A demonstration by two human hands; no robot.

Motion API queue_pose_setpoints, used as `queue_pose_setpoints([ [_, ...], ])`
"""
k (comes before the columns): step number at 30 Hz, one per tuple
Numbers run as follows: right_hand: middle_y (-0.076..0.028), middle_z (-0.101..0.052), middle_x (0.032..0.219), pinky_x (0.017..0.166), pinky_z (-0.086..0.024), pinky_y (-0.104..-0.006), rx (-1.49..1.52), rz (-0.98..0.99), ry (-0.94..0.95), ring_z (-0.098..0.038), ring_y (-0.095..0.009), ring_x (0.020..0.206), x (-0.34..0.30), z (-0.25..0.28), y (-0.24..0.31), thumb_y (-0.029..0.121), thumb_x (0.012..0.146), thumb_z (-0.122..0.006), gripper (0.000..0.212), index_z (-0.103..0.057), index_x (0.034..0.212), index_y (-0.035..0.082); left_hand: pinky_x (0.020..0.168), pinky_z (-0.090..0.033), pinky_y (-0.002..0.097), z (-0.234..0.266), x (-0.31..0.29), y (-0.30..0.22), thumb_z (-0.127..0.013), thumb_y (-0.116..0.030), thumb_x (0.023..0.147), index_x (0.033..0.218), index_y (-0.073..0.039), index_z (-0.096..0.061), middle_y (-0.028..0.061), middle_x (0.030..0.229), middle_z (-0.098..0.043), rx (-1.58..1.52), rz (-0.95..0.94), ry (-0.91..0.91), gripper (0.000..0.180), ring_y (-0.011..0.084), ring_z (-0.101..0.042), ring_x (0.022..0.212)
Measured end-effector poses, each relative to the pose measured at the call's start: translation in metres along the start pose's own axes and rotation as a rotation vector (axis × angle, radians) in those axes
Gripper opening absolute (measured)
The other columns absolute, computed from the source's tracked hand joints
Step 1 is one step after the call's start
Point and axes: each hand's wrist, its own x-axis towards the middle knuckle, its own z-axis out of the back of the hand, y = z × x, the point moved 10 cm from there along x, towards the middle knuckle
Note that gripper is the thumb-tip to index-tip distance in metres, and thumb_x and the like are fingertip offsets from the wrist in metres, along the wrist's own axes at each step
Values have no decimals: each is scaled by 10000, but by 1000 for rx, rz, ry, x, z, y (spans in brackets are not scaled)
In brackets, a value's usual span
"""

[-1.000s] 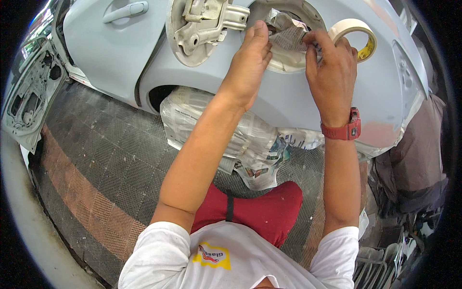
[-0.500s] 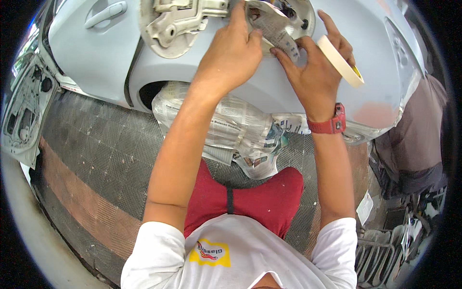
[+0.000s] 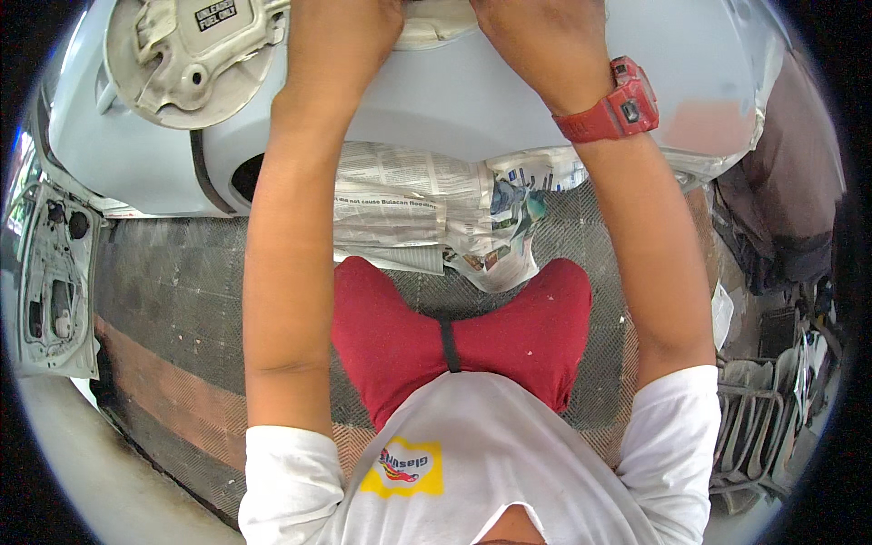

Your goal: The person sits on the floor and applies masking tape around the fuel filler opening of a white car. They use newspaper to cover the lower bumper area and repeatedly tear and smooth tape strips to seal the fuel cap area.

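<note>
My left hand [image 3: 350,36] and my right hand [image 3: 545,41] reach to the top edge of the view, one on each side of the fuel filler recess [image 3: 436,25] in a pale blue-grey car panel [image 3: 445,100]. The fingers of both are cut off by the edge, so what they hold or touch is hidden. Left of my left hand stands the opened fuel flap [image 3: 186,104], its off-white inner side with the hinge showing. A red watch [image 3: 618,109] is on my right wrist.
Newspaper [image 3: 400,173] covers the wheel below the panel. A detached door [image 3: 54,282] stands at far left. At right are dark cloth [image 3: 790,173] over the car's end and a metal rack [image 3: 749,427]. The floor [image 3: 182,282] is dark and brown textured matting.
My head view has shifted, and both hands now sit higher, partly out of the picture. The masking tape roll on my right hand and the newspaper piece between my hands no longer show.
</note>
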Motion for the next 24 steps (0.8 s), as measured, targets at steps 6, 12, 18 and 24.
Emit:
queue_pose_setpoints([
  [6,-128,-643,1406,993,-436,-531,22,13,4,-575,-340,1193,-3,4,-1,68,819,-794,593,-660,1395,18,1103,-561,501,-5,-3,-1,-838,123,772,1513,-19,-585,249,1422,-666,-14,23,20,795,490,-649,1323],
  [12,-129,-618,1524,1116,-420,-562,52,-167,200,-552,-373,1349,-6,-9,-8,96,814,-829,601,-688,1396,34,1095,-562,500,-8,-1,4,-875,67,764,1512,-17,-587,246,1400,-666,8,94,53,806,489,-655,1304],
  [18,-135,-510,1748,1296,-321,-617,-26,-101,112,-408,-438,1630,-3,-9,-1,58,894,-741,412,-753,1306,59,1092,-565,503,-8,1,3,-877,50,770,1515,-14,-585,250,1403,-665,-13,111,57,803,491,-659,1296],
  [24,-117,-522,1744,1293,-335,-618,11,-122,115,-386,-436,1653,-4,-10,1,23,961,-643,373,-746,1317,63,1146,-531,506,-6,-6,0,-790,101,832,1541,-32,-576,255,1442,-652,-8,116,87,752,495,-627,1358],
])
